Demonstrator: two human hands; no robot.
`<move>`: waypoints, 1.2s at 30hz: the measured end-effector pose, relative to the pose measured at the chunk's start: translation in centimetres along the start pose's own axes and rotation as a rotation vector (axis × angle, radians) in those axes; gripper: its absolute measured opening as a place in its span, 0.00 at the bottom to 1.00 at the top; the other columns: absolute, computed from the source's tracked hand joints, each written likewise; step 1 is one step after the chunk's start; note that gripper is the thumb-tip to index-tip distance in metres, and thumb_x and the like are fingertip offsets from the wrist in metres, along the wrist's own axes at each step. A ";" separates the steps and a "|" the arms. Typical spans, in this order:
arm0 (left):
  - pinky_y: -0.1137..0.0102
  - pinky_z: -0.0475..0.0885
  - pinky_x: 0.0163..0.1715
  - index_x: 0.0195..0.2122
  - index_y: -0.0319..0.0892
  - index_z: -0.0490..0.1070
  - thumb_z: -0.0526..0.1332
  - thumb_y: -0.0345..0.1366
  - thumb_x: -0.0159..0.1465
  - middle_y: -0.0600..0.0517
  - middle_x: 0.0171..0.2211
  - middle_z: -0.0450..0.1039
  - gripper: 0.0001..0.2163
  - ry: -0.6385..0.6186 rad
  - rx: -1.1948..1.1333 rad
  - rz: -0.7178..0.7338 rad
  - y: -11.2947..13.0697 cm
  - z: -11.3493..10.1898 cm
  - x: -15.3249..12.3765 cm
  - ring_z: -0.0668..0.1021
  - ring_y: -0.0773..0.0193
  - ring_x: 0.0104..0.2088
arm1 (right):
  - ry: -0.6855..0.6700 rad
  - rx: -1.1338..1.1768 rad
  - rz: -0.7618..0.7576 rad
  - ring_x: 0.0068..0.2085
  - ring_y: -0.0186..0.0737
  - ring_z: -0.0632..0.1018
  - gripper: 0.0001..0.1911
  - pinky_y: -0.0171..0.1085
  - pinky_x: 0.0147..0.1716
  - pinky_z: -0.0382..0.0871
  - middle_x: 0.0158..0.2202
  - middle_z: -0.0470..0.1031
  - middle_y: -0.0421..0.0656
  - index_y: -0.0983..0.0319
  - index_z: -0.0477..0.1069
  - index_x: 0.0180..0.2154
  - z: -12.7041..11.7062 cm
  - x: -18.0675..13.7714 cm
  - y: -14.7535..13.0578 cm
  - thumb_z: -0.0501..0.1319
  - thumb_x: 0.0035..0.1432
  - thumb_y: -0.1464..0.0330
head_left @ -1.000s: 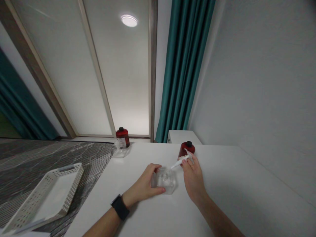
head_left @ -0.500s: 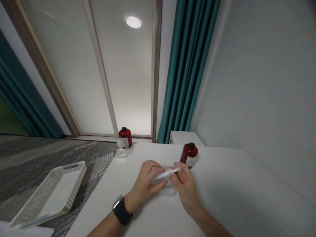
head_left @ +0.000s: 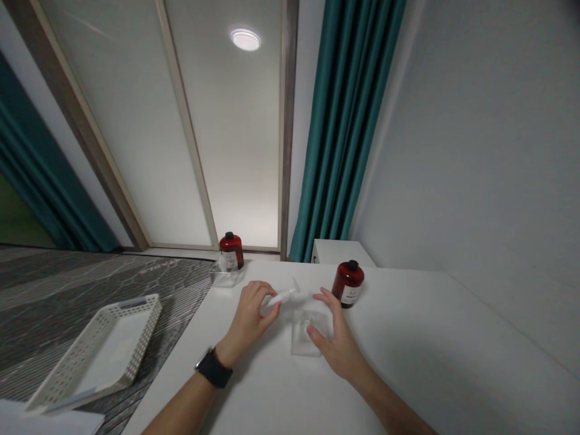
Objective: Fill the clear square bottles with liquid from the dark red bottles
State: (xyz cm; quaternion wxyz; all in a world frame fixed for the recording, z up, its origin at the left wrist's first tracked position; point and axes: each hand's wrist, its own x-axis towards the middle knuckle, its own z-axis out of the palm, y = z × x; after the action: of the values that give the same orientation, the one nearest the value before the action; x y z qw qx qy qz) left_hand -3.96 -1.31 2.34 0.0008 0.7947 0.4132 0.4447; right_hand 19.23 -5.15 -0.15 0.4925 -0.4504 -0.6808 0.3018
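My left hand (head_left: 248,316), with a black watch on its wrist, is closed round a white plastic syringe (head_left: 284,294) and holds it a little above the white table (head_left: 408,338), left of a clear square dish (head_left: 307,331). My right hand (head_left: 333,336) rests at the dish's right side, fingers spread and curved along its edge. A red-brown bottle (head_left: 347,283) with a black cap stands just behind the right hand.
A second red-brown bottle (head_left: 231,251) stands at the table's far left corner behind another clear dish (head_left: 223,276). A white perforated basket (head_left: 97,352) lies on the dark patterned surface to the left. Teal curtains (head_left: 344,127) hang behind; a small white cabinet (head_left: 342,252) stands behind the table.
The syringe passed from my right hand to my left, which moved left off the dish. My right hand opened and settled beside the dish.
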 end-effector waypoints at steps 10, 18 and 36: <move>0.58 0.68 0.44 0.37 0.42 0.71 0.59 0.35 0.67 0.47 0.39 0.73 0.03 -0.228 0.163 -0.182 -5.5 1.7 -1.4 0.73 0.51 0.43 | -0.234 -0.094 0.137 0.66 0.52 0.63 0.53 0.56 0.67 0.50 0.64 0.62 0.50 0.54 0.45 0.68 -0.5 0.3 -0.1 0.69 0.46 0.72; 0.58 0.68 0.44 0.40 0.42 0.73 0.62 0.34 0.64 0.46 0.41 0.73 0.04 -0.266 0.236 -0.249 -5.9 2.2 -1.6 0.73 0.50 0.45 | -0.262 -0.108 0.155 0.63 0.51 0.65 0.52 0.55 0.67 0.50 0.62 0.62 0.50 0.56 0.43 0.68 -0.4 0.1 -0.5 0.67 0.48 0.72; 0.54 0.69 0.51 0.47 0.42 0.70 0.57 0.32 0.66 0.45 0.45 0.72 0.09 -0.098 0.161 -0.204 -4.1 1.0 -0.8 0.72 0.50 0.48 | -0.274 -0.094 0.130 0.64 0.52 0.64 0.53 0.57 0.67 0.51 0.63 0.62 0.50 0.54 0.43 0.69 -0.6 0.2 -0.5 0.68 0.48 0.72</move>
State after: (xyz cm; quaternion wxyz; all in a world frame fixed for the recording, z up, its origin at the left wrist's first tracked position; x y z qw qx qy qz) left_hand -6.16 1.20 -0.33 0.0023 0.7667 0.5256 0.3685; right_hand 19.63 -5.24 0.56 0.3528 -0.4705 -0.7244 0.3596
